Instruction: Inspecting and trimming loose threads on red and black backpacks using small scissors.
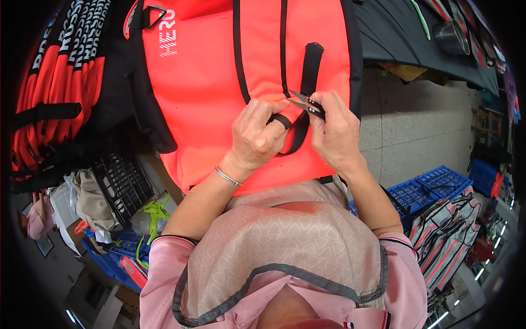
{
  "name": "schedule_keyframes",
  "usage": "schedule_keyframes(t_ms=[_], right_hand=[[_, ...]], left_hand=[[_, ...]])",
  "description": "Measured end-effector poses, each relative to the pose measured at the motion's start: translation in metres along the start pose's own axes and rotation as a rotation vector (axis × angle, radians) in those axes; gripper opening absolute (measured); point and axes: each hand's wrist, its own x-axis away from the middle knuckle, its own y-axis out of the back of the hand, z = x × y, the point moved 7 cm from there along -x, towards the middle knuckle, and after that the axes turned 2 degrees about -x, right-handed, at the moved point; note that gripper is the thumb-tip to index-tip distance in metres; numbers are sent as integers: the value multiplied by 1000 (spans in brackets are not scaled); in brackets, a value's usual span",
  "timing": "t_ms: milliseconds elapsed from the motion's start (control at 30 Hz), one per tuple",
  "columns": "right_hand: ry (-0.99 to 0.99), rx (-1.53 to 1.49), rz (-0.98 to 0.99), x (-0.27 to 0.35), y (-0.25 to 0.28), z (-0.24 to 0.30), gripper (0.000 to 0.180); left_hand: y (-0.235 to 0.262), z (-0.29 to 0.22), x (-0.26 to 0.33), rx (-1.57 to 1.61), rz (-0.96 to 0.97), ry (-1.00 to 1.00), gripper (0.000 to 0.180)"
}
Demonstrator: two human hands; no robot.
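A bright orange-red bag (192, 109) with black side panels lies before me, black straps running down its face. Between the thumb and fingers of my right hand (335, 129) is a pair of thread snips (313, 108), their two blades apart and pointing left. Close to the blade tips, my left hand (257, 136) is closed in a pinch at the lower end of the straps. A black webbing strap (312, 68) hangs down between my hands and curls under them. My left fingers grip a dark piece of this webbing; its exact end is partly hidden.
Several orange-red pieces with black straps (55, 93) hang at the left. Below them stands a black crate (123, 181). Blue crates (444, 181) and striped grey pieces (446, 236) are at the right. A dark-covered table (405, 38) bears a metal cup (451, 37).
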Motion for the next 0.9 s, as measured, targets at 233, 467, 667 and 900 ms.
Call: schedule_keyframes(t_ms=[233, 467, 667, 900], right_hand=[[-249, -219, -288, 1, 31, -51, 13], [-288, -294, -230, 11, 37, -31, 28], [-362, -196, -43, 23, 20, -26, 27], [-285, -170, -56, 19, 14, -24, 24]], left_hand=[[4, 2, -5, 14, -5, 91, 47], [0, 12, 1, 91, 14, 186, 42], [2, 11, -3, 106, 10, 214, 41], [3, 9, -6, 105, -3, 211, 40]])
